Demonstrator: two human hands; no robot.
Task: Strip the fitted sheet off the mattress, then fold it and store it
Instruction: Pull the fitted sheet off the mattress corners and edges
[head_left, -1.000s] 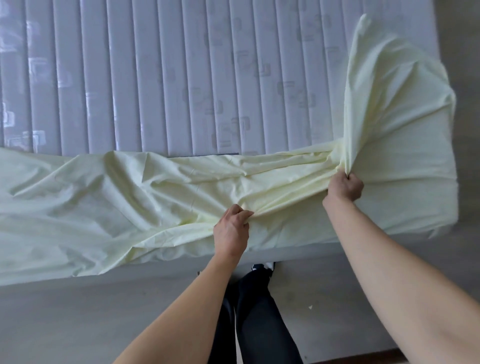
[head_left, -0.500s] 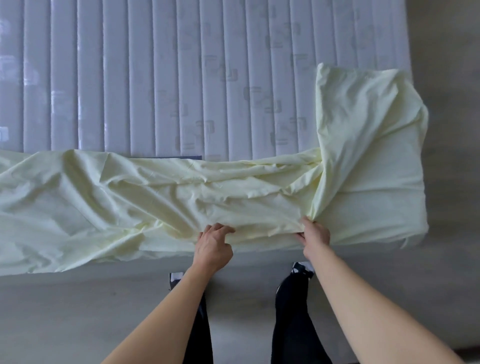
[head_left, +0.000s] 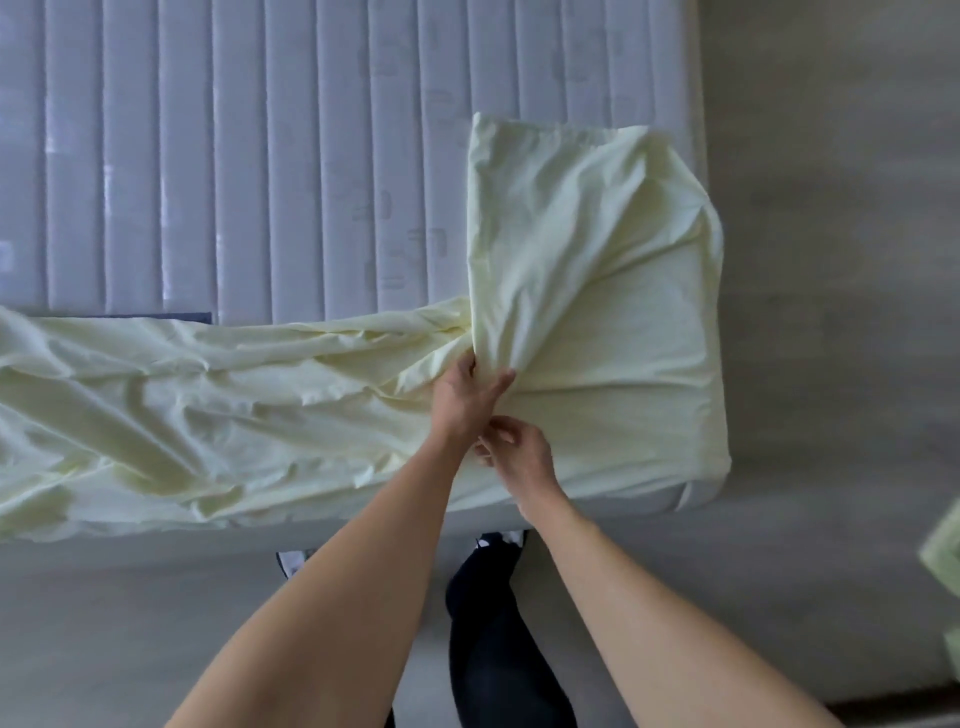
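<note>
Grey quilted fabric with lengthwise channels covers the mattress (head_left: 291, 171), which fills the top of the view; faint woven marks show on its surface, but none can be read. Its far part lies bare. Pale yellow, the sheet (head_left: 218, 410) is bunched in creased folds along the mattress's near edge, running off the left side of the view and hanging a little over that edge. At the near right corner it is smoother and still wraps the corner, with a flap (head_left: 561, 218) folded back on top toward the far side, its straight edge lying across the bare quilting. A grey floor (head_left: 831, 260) lies beside and below the mattress. Dark trouser legs (head_left: 498, 639) stand against the near edge. The left hand (head_left: 467, 397) pinches a gathered ridge of sheet where the flap meets the bunched part. The right hand (head_left: 519, 457) is just beneath it, touching the left wrist, fingers curled at the cloth; whether it grips cannot be told.
</note>
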